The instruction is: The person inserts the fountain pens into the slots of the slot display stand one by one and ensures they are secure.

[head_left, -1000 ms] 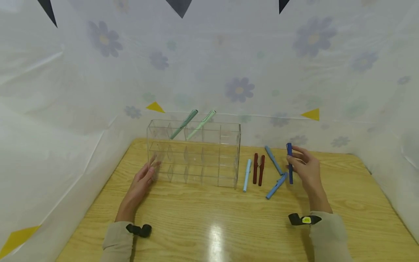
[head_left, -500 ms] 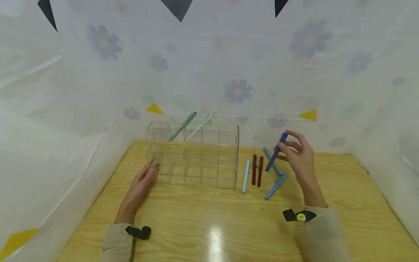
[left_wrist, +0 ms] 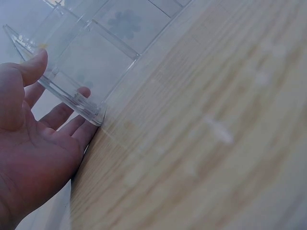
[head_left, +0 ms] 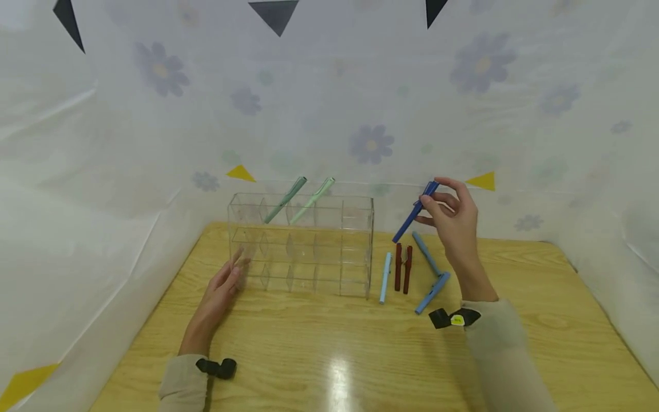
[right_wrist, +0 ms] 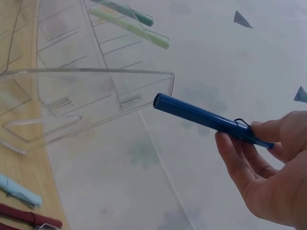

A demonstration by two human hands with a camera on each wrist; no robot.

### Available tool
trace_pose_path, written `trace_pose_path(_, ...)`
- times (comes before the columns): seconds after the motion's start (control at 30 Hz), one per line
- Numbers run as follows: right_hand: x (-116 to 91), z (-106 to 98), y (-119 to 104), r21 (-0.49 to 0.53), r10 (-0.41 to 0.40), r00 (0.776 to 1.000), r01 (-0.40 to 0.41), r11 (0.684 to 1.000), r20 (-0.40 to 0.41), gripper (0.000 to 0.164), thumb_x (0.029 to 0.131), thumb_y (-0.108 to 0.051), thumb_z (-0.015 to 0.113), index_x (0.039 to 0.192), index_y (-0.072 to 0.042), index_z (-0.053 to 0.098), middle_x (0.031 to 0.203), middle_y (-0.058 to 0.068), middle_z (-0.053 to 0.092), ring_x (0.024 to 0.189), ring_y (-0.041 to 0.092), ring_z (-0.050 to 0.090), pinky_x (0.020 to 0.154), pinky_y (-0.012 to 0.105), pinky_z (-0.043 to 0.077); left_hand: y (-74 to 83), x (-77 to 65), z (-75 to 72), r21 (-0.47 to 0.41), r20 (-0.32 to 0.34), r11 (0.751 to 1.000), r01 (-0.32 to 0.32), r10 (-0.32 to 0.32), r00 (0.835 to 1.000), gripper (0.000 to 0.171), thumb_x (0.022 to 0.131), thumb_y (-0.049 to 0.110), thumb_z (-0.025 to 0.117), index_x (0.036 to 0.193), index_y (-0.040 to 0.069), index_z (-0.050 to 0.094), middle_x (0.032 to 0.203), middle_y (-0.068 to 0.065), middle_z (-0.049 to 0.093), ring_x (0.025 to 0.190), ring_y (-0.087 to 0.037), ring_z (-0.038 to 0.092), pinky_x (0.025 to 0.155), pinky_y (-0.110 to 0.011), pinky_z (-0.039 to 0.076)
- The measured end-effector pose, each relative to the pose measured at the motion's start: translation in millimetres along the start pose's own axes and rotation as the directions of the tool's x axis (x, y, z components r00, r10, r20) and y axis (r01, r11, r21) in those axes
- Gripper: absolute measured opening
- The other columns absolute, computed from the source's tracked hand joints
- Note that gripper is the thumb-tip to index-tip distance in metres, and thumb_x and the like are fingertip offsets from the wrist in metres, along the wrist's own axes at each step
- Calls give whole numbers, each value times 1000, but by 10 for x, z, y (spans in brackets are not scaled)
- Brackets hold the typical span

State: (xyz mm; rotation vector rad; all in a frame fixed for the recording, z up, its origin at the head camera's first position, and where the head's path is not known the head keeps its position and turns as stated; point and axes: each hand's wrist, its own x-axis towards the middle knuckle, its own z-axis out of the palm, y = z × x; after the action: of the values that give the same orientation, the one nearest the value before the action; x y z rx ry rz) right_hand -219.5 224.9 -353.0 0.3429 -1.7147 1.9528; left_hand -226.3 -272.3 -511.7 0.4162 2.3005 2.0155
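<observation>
My right hand pinches a dark blue pen by its clip end, tilted, above the right side of the rack. In the right wrist view the pen's far end points toward the rack's side wall, apart from it. My left hand rests at the left side of the clear acrylic pen rack, fingers extended along its side wall and thumb at the front edge. A dark green pen and a light green pen lean in the rack's top row.
Right of the rack, on the wooden table, lie a light blue pen, two dark red pens and two mid-blue pens. A flower-patterned white sheet hangs behind and at the sides.
My right hand has lifted the dark blue pen from beside the loose pens and carried it up and left, tilting it. The left hand stays at the rack.
</observation>
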Motion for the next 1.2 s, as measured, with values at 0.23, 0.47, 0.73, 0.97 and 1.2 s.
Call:
trace_pose_path(0.23, 186, 281, -71, 45, -56, 998, 54, 998, 31, 39, 98, -1, 67, 136, -5, 58, 103, 18, 66, 87, 24, 72, 73, 37, 60, -1, -22, -18, 2, -11, 1000, -2, 2, 1000, 54, 114, 31, 34, 166, 23, 22, 161, -20, 36, 146, -27, 26, 102, -32, 33)
trace_pose_path(0.47, 384, 558, -67, 95, -94, 995, 92, 991, 23, 36, 96, 2, 69, 130, -5, 60, 100, 18, 66, 84, 24, 74, 75, 37, 60, -15, -34, -37, -51, 5, 999, -2, 3, 1000, 55, 114, 30, 34, 166, 19, 19, 163, -23, 30, 154, -36, 13, 117, -64, 12)
trace_pose_path(0.73, 499, 804, 23, 108, -95, 995, 93, 990, 8, 33, 97, 3, 66, 129, 2, 57, 104, 20, 64, 85, 24, 74, 76, 37, 59, -38, -38, -23, -53, 5, 999, 2, -2, 1000, 56, 114, 31, 35, 166, 17, 18, 163, -24, 30, 154, -37, 12, 117, -64, 10)
trace_pose_path(0.97, 511, 957, 130, 78, -79, 997, 77, 994, 15, 34, 97, 2, 68, 128, 8, 55, 106, 21, 62, 86, 24, 74, 80, 38, 59, -29, -42, -24, -40, 6, 999, 10, -10, 1000, 56, 114, 31, 34, 166, 18, 19, 164, -22, 31, 154, -34, 13, 120, -46, 18)
trace_pose_path(1.2, 507, 1048, 228, 30, -80, 995, 79, 996, 56, 30, 96, 1, 70, 123, 8, 58, 104, 25, 67, 87, 28, 72, 78, 36, 59, -17, -45, -36, -30, 11, 1000, -1, 1, 1000, 55, 114, 32, 34, 166, 20, 19, 163, -21, 32, 154, -33, 15, 117, -36, 24)
